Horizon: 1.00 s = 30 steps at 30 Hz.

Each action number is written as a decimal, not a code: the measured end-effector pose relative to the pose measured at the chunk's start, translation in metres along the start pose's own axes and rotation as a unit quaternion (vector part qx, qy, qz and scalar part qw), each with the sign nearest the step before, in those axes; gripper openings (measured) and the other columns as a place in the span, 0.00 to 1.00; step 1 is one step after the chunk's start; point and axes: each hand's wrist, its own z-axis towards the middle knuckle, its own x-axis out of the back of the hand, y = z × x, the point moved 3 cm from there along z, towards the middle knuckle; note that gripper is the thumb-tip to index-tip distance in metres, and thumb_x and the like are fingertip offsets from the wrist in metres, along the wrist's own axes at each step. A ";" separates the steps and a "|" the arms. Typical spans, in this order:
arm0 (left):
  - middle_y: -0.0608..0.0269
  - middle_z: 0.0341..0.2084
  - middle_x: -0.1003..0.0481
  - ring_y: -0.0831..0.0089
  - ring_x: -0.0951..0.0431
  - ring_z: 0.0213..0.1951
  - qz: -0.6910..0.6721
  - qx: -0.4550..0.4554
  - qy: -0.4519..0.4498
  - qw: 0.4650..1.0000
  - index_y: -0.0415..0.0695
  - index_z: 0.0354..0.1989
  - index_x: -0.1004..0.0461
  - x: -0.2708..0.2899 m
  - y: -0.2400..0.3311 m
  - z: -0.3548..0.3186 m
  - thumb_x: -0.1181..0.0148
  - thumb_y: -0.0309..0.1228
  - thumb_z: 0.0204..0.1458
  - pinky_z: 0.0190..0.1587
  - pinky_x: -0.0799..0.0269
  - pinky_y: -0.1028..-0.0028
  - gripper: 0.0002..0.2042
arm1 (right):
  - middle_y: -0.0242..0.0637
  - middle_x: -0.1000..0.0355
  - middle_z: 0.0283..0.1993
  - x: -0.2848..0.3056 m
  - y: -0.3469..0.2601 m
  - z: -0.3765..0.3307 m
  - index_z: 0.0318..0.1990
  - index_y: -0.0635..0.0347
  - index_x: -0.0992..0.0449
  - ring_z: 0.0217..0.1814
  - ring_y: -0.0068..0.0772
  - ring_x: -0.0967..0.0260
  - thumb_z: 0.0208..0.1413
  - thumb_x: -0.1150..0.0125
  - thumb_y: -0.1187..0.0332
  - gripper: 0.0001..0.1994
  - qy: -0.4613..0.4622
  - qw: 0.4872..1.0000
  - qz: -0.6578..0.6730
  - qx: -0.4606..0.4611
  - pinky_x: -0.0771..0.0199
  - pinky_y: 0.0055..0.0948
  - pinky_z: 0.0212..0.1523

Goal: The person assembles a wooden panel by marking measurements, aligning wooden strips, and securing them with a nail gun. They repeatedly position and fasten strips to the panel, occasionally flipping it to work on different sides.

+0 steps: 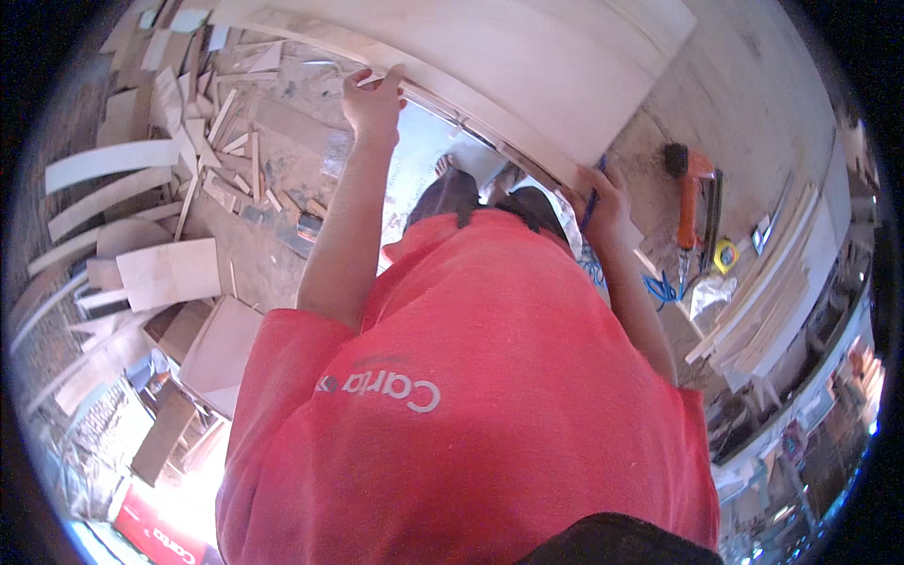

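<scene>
A large pale wooden board (556, 66) lies before me, with a narrow wooden strip (452, 89) along its near edge. At the strip's left part, my left hand (373, 108) has its thumb and fingers bent together. A small pale edge shows between the fingers, but what it belongs to is unclear. My right hand (605, 202) is closed around a slim blue pen (590, 205), close to the right end of the strip. That hand's fingertips are against the board's edge, partly hidden.
Wood offcuts (226, 160) and curved pieces (113, 165) litter the floor at left. An orange nail gun (692, 202), blue hose (664, 287), yellow tape measure (724, 255) and stacked long strips (763, 282) lie at right. My feet (447, 166) are below the board's edge.
</scene>
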 end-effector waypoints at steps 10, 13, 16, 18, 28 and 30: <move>0.56 0.69 0.38 0.54 0.39 0.69 0.430 -0.490 -0.077 0.754 0.58 0.64 0.28 0.052 0.064 0.070 0.32 0.28 0.50 0.69 0.38 0.58 0.29 | 0.53 0.26 0.47 -0.004 0.001 0.008 0.44 0.64 0.19 0.48 0.57 0.25 0.45 0.22 0.66 0.19 0.029 0.996 -0.002 0.086 0.25 0.43 0.48; 0.60 0.72 0.42 0.55 0.45 0.73 0.498 -0.538 -0.127 0.669 0.64 0.64 0.27 0.056 0.073 0.094 0.30 0.32 0.50 0.73 0.44 0.57 0.30 | 0.53 0.27 0.47 0.002 -0.005 0.011 0.44 0.64 0.19 0.50 0.57 0.26 0.45 0.22 0.66 0.19 0.031 0.991 -0.011 0.131 0.25 0.43 0.49; 0.62 0.72 0.40 0.56 0.44 0.73 0.517 -0.549 -0.163 0.636 0.63 0.63 0.27 0.051 0.076 0.110 0.29 0.37 0.48 0.73 0.45 0.56 0.30 | 0.52 0.27 0.47 0.002 -0.003 0.010 0.44 0.64 0.20 0.50 0.58 0.27 0.45 0.22 0.66 0.19 0.015 0.995 -0.014 0.095 0.25 0.45 0.49; 0.62 0.71 0.39 0.54 0.42 0.72 0.537 -0.554 -0.192 0.607 0.61 0.64 0.27 0.044 0.076 0.114 0.29 0.39 0.48 0.73 0.46 0.56 0.31 | 0.52 0.27 0.46 0.002 -0.002 0.010 0.45 0.64 0.20 0.49 0.58 0.27 0.45 0.21 0.66 0.20 0.013 0.994 -0.002 0.105 0.26 0.45 0.48; 0.71 0.62 0.29 0.67 0.34 0.67 0.588 -0.512 -0.228 0.584 0.61 0.55 0.22 0.034 0.071 0.127 0.31 0.44 0.50 0.69 0.40 0.55 0.22 | 0.56 0.25 0.47 0.001 0.000 0.007 0.43 0.64 0.19 0.52 0.65 0.28 0.46 0.21 0.62 0.20 0.015 0.997 0.024 0.071 0.27 0.49 0.53; 0.71 0.61 0.29 0.66 0.33 0.66 0.569 -0.515 -0.235 0.597 0.60 0.54 0.22 0.037 0.071 0.128 0.31 0.43 0.50 0.68 0.39 0.54 0.21 | 0.55 0.25 0.47 0.003 -0.007 0.010 0.43 0.63 0.19 0.51 0.63 0.27 0.46 0.22 0.63 0.19 0.009 0.996 0.020 0.083 0.26 0.48 0.51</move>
